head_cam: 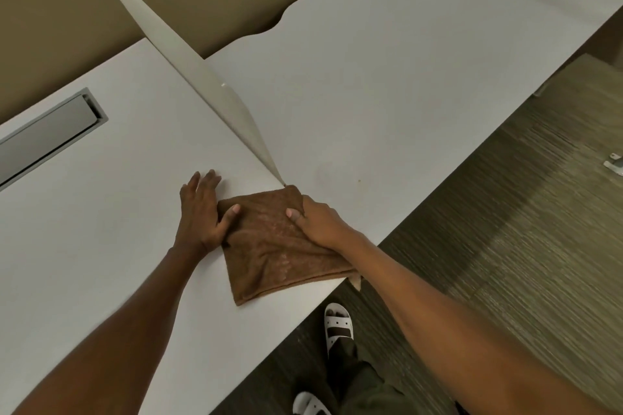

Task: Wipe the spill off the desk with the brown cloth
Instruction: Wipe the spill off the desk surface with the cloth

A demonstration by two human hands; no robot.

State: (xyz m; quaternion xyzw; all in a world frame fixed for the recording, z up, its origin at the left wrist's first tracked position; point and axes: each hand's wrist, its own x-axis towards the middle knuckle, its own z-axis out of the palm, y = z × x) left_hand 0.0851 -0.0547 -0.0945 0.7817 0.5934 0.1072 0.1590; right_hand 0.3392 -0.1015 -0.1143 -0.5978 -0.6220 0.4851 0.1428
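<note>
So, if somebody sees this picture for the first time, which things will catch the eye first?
First the brown cloth, folded flat at the near edge of the white desk. The left hand presses its left side and the right hand grips its right side. Next, the thin divider running diagonally between the two desktops.

Brown cloth (269,246) – soft, fuzzy terry pile, matt, faintly flecked with pale patches. Desk (387,94) smooth, white, laminate-looking, low sheen. 2 cable hatches (50,135) grey, brushed-metal look, satin. Divider panel (202,67) smooth, off-white, matt. Floor (522,246) – ribbed, striated carpet texture. Sandals (338,322) white, moulded, plastic-looking
</note>
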